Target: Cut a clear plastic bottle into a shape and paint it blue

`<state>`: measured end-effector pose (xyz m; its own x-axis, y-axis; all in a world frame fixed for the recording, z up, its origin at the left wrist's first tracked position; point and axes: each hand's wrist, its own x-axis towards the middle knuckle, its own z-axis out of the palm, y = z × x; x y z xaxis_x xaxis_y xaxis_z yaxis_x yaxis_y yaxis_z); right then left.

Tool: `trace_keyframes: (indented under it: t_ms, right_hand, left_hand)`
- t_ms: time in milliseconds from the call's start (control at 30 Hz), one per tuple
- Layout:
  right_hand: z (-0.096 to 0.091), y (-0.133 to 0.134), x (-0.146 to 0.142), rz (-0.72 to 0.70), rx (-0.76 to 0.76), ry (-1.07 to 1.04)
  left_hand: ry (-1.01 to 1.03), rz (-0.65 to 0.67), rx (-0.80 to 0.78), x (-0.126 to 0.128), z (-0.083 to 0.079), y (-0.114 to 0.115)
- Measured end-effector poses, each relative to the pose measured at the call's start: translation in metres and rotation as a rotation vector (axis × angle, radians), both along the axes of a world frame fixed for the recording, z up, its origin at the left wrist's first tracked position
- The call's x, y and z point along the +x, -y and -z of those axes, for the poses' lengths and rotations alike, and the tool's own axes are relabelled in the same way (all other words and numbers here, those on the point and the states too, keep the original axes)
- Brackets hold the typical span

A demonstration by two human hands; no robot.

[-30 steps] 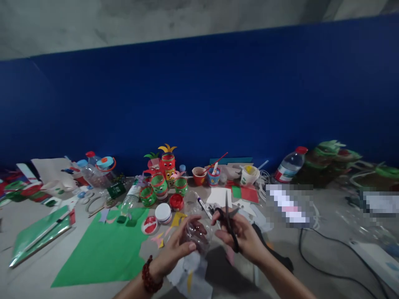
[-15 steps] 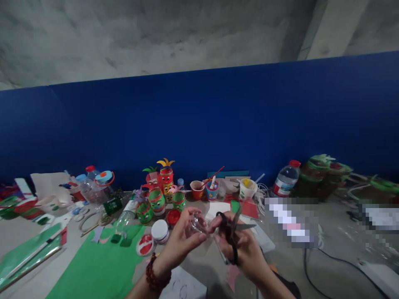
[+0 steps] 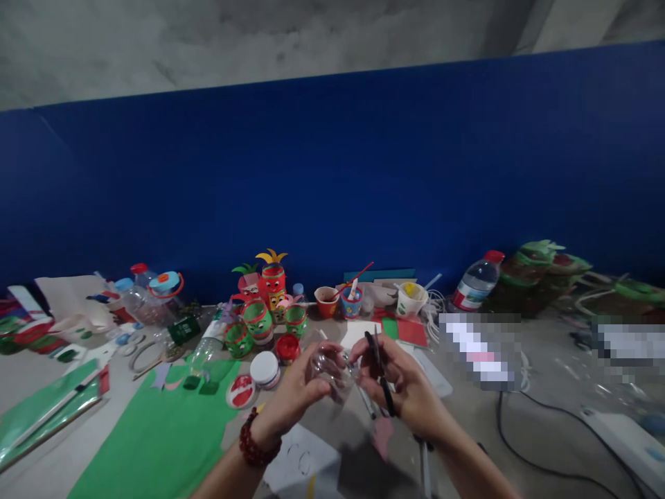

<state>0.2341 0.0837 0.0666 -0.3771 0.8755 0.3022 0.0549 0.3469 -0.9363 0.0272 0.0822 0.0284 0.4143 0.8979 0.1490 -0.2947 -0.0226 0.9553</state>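
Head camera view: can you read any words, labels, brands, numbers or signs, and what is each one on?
No text can be read for certain.
Red-capped bottle: label too small and blurred.
Dark green piece: pale marks, too blurred.
White jar: side markings too small.
Blue cup: small marks, unreadable.
White paper: round loops, not clearly letters.
Scissors and clear plastic piece: no lettering shows.

A blue panel spans the view behind the grey surface, its top edge rising toward the right. Above it shows a mottled grey wall, with a paler band at upper right. The light is dim.
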Motion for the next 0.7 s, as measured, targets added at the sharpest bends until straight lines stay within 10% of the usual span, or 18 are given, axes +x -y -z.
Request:
trace_keyframes:
  t_ms: [700]
  right_hand:
    - [0.015,-0.002,-0.016,0.013,-0.221,-0.154]
  left_hand:
    - [-0.242,-0.257,0.256,0.006,0.004,-0.002]
